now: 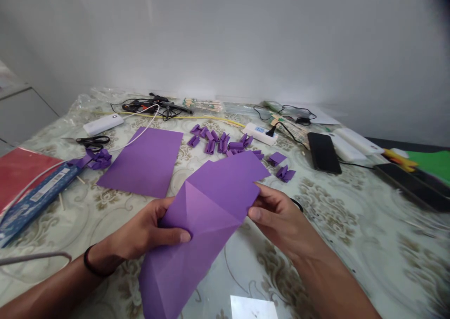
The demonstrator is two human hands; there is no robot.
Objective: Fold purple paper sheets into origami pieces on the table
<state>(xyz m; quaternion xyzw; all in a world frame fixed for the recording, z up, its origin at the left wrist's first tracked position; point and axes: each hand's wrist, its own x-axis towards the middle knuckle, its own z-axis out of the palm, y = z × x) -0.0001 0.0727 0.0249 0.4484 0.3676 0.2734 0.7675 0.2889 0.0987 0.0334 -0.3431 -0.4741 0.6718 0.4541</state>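
A creased sheet of purple paper (211, 206) is held up above the table between both hands. My left hand (154, 230) pinches its left edge, thumb on the face and fingers behind. At the right edge, my right hand (272, 216) grips the sheet between thumb and fingers. Fold lines cross its surface, and its lower end curves toward me. Behind it lies a flat purple sheet (146, 159) on the table. Several small folded purple paper pieces (223, 143) are clustered beyond the held sheet, with two more folded pieces (281, 164) off to the right.
Scissors (93, 140), a white power bank (103, 123), a blue box (42, 199) and red paper (24, 173) are at left. A power strip (260, 133) with a plug sits behind. Phones (323, 152) and green paper (431, 162) lie right; tangled black cables (154, 105) lie by the wall.
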